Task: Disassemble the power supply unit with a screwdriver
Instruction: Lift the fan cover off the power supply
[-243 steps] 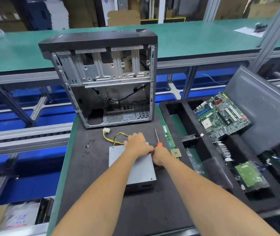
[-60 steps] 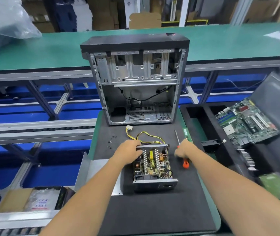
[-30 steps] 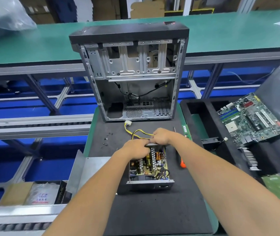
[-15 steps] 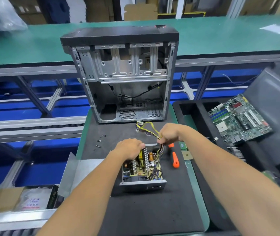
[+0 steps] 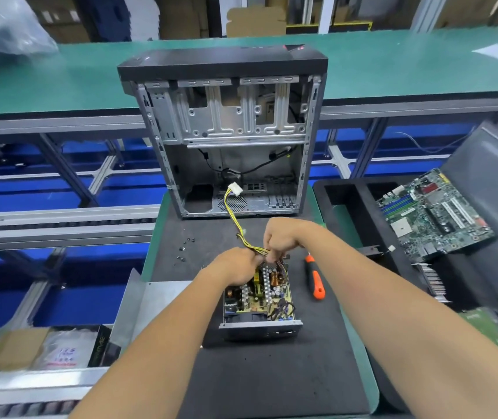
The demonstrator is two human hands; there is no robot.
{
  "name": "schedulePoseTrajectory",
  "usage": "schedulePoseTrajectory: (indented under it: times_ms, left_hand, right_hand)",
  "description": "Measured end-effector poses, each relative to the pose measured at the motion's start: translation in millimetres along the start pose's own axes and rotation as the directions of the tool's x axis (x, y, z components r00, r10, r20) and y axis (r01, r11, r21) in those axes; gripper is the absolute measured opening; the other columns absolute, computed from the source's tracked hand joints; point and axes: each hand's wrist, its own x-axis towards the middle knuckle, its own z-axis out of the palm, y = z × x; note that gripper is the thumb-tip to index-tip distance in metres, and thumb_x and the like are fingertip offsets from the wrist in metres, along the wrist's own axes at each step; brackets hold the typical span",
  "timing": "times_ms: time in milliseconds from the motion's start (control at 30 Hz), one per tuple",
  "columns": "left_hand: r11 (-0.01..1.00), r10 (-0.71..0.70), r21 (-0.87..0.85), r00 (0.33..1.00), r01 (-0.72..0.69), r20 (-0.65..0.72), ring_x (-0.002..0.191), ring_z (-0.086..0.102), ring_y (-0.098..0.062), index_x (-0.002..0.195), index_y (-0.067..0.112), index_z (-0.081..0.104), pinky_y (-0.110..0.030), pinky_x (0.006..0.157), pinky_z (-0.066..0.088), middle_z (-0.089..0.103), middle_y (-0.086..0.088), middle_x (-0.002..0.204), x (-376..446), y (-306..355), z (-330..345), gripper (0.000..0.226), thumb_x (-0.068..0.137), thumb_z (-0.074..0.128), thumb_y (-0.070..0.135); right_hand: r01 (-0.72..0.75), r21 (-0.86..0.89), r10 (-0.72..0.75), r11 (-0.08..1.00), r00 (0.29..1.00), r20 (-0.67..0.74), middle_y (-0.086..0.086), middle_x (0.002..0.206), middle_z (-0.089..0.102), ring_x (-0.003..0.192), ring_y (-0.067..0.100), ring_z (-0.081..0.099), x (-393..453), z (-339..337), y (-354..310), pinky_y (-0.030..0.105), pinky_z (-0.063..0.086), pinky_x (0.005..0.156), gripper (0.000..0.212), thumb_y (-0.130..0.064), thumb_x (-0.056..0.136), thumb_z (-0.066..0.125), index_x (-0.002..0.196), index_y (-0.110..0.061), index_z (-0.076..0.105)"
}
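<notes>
The power supply unit (image 5: 260,300) sits in the lower middle of the frame on a black mat (image 5: 272,382). Its lid is off, so the little parts inside show. Both hands meet at its far end. The left hand (image 5: 235,269) is curled over the far left corner of the box, and its fingers pinch the yellow and black wires (image 5: 243,234). The right hand (image 5: 281,237) is closed in a fist around the same wires, just above the box. The wires rise toward the middle of the frame and end in a white plug (image 5: 235,189).

The screwdriver (image 5: 314,279), orange and black, lies on the mat just right of the box. No hand touches it. A flat grey metal cover (image 5: 151,306) lies to the left. Small screws (image 5: 184,249) sit on the mat above it. An open computer case (image 5: 229,134) stands in the upper middle. A green circuit board (image 5: 432,213) rests in a black tray (image 5: 347,207) at the right.
</notes>
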Motion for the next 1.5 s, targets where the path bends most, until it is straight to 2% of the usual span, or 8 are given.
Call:
schedulePoseTrajectory:
  times_ms: [400,567,667,800,1033,1233,1400,1500]
  left_hand:
    - [0.997,0.054,-0.052,0.996,-0.058,-0.068,0.076,0.048,-0.027,0.084,0.014,0.052,-0.034,0.065,0.036,0.056,-0.011,0.085,-7.8,-5.9,-5.6,0.022,0.099,0.039,0.024]
    - [0.943,0.167,0.328,0.935,-0.058,-0.314,0.08,0.058,-0.03,0.084,0.013,0.06,-0.032,0.058,0.036,0.062,-0.009,0.085,-16.7,5.6,-8.7,0.021,0.089,0.044,0.026]
    - [0.902,0.352,0.394,0.831,-0.178,-0.43,0.081,0.052,-0.027,0.08,0.014,0.056,-0.032,0.061,0.031,0.057,-0.005,0.081,-19.3,18.5,-16.6,0.009,0.08,0.052,0.022]
    - [0.9,0.41,0.293,0.852,-0.322,-0.325,0.084,0.051,-0.025,0.081,0.015,0.06,-0.034,0.071,0.037,0.059,-0.004,0.084,-22.5,21.1,-17.0,0.009,0.08,0.052,0.019]
    - [0.924,0.382,-0.054,0.922,-0.379,0.067,0.065,0.056,-0.009,0.079,0.018,0.069,-0.022,0.06,0.041,0.063,0.012,0.07,-32.4,32.0,-10.6,0.007,0.077,0.069,0.025]
    - [0.938,0.347,-0.077,0.912,-0.338,0.221,0.072,0.058,-0.007,0.087,0.023,0.072,-0.018,0.063,0.042,0.066,0.014,0.078,-43.2,28.1,-2.6,0.012,0.076,0.073,0.029]
    - [0.946,0.324,-0.062,0.926,-0.318,0.192,0.061,0.051,0.002,0.092,0.022,0.071,-0.003,0.051,0.033,0.06,0.016,0.072,-50.7,17.6,3.2,0.013,0.079,0.07,0.025]
    - [0.952,0.306,-0.059,0.937,-0.3,0.166,0.053,0.053,0.004,0.088,0.018,0.073,-0.005,0.048,0.033,0.063,0.011,0.07,-53.5,18.9,5.3,0.011,0.08,0.069,0.025]
  right_hand:
    - [0.093,0.085,-0.078,0.992,0.984,-0.162,0.009,0.07,0.06,0.066,0.02,0.052,8.6,9.6,2.5,0.035,0.049,0.066,0.018,-0.014,0.076,0.082,0.074,-0.007,0.066]
    - [-0.034,-0.104,0.017,0.994,0.986,-0.163,0.009,0.068,0.052,0.07,0.024,0.047,1.4,10.9,-1.2,0.027,0.04,0.063,0.041,-0.039,0.09,0.066,0.067,-0.007,0.057]
    - [-0.016,-0.083,0.001,0.996,0.986,-0.168,0.014,0.073,0.053,0.068,0.025,0.043,-1.7,9.6,3.1,0.029,0.035,0.052,0.023,-0.017,0.094,0.054,0.075,-0.005,0.059]
    - [-0.099,0.211,0.127,0.973,0.984,-0.125,0.013,0.056,0.056,0.044,0.022,0.052,-6.3,7.7,23.3,0.021,0.043,0.042,0.021,-0.002,0.086,0.05,0.066,0.001,0.056]
    - [-0.374,0.063,0.314,0.925,0.848,0.427,0.015,0.067,0.069,0.058,0.018,0.069,-20.3,30.7,38.6,0.023,0.058,0.064,0.018,-0.004,0.097,0.051,0.088,0.008,0.061]
    - [-0.332,0.071,0.289,0.941,0.892,0.348,0.017,0.063,0.064,0.046,0.014,0.065,-22.9,70.0,35.5,0.019,0.048,0.039,0.016,0.003,0.096,0.048,0.081,0.003,0.053]
    - [-0.362,0.227,0.28,0.904,0.903,0.327,0.018,0.081,0.061,0.075,0.024,0.062,-22.2,80.9,41.2,0.033,0.054,0.088,0.019,0.009,0.094,0.049,0.083,0.002,0.062]
    - [-0.403,0.293,0.303,0.867,0.893,0.333,0.008,0.07,0.062,0.072,0.017,0.057,-25.2,89.4,43.9,0.022,0.053,0.07,0.028,0.01,0.096,0.043,0.076,-0.004,0.057]
